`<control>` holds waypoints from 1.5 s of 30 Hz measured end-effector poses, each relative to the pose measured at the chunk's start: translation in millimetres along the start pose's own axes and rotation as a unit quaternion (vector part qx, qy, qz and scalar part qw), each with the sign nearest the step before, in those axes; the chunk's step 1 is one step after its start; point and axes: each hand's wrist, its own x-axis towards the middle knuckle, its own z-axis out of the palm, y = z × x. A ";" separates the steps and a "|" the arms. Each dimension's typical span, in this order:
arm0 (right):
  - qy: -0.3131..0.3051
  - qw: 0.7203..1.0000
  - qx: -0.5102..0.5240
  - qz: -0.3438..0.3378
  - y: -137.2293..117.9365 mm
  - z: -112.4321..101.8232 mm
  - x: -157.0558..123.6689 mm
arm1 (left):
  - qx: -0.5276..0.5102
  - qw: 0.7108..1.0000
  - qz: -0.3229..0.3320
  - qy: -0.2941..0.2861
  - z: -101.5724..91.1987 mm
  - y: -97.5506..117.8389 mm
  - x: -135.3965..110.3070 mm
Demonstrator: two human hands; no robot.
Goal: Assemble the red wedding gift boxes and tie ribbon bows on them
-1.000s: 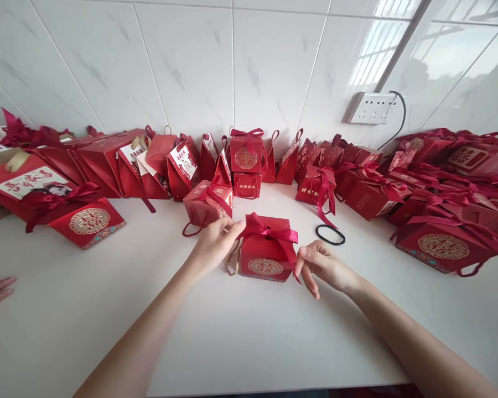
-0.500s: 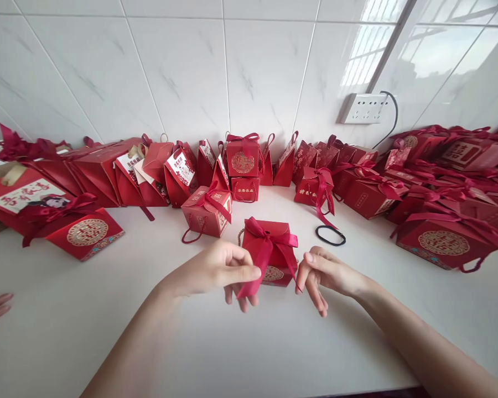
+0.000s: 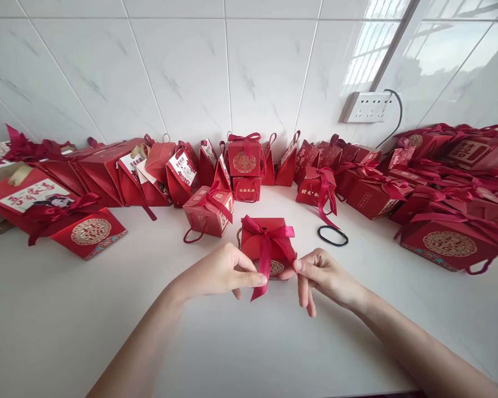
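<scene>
A small red gift box [image 3: 255, 246] with a gold emblem stands on the white counter [image 3: 216, 342] straight ahead of me. A red satin ribbon [image 3: 266, 243] is tied in a bow over its lid. My left hand [image 3: 219, 272] pinches the ribbon's left tail between thumb and forefinger, just in front of the box. My right hand [image 3: 323, 276] pinches the right tail at the box's lower right corner, other fingers curled down. Both hands are closed on ribbon ends.
Many red gift boxes and bags line the tiled wall, piled high at right [image 3: 448, 182] and left [image 3: 45, 188]. Another ribboned box [image 3: 207, 210] sits just behind left. A black hair tie [image 3: 332, 235] lies right of the box. A white power strip [image 3: 367, 106] hangs on the wall.
My left hand took the left ribbon tail and drew it toward me. My right hand closed in on the right tail. Another person's fingers at the far left edge have gone from view.
</scene>
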 end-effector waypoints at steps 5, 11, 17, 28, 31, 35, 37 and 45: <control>0.065 0.997 -0.038 -0.027 -0.7 7.0 0.1 | -0.009 0.999 0.009 0.030 2.6 -2.0 3.0; 0.044 0.992 -0.116 -0.035 4.1 12.0 -0.8 | -0.012 1.000 -0.002 0.015 5.8 -0.9 4.4; 0.003 0.990 -0.138 -0.038 13.2 10.8 -1.9 | -0.002 0.997 -0.034 -0.068 2.6 -3.8 -0.3; -0.031 0.987 -0.150 -0.044 7.1 2.2 -5.5 | -0.175 0.900 0.023 0.399 -27.6 -19.3 11.1; 0.011 0.986 -0.132 -0.100 2.3 -4.8 -5.1 | -0.159 0.905 0.109 0.378 -13.5 -22.3 20.0; 0.149 0.976 -0.110 -0.118 -1.6 -10.6 1.3 | -0.124 0.929 0.176 0.301 -3.7 -19.1 18.7; 0.196 0.968 -0.104 -0.115 -1.6 -9.6 4.8 | -0.114 0.936 0.175 0.284 -3.0 -14.3 14.9; 0.153 0.978 -0.091 -0.105 -0.6 -1.5 5.7 | -0.097 0.945 0.074 0.303 1.8 -4.7 12.3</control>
